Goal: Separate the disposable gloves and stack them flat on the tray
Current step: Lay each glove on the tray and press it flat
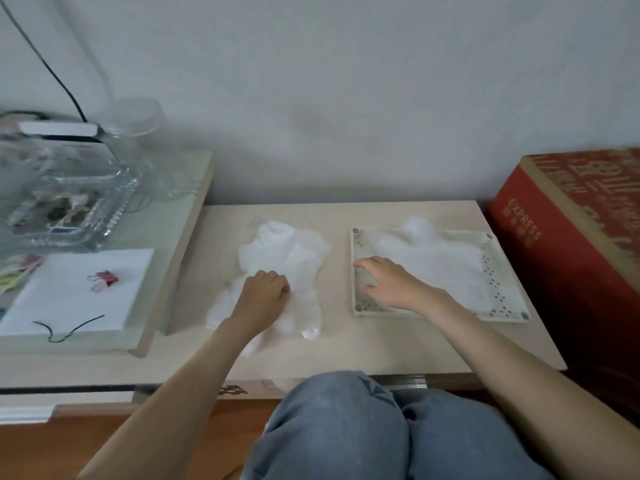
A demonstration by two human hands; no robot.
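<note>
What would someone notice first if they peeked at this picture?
Probably the left hand, gripping a crumpled white heap of gloves in the middle of the pale table. Beside it, the right hand presses with spread fingers on flat gloves lying in the white tray. The big red box at the far right pops out too.

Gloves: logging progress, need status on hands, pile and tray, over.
Left hand grips the loose glove pile. Right hand, fingers spread, presses stacked gloves in the tray. Nothing blocking between them.
</note>
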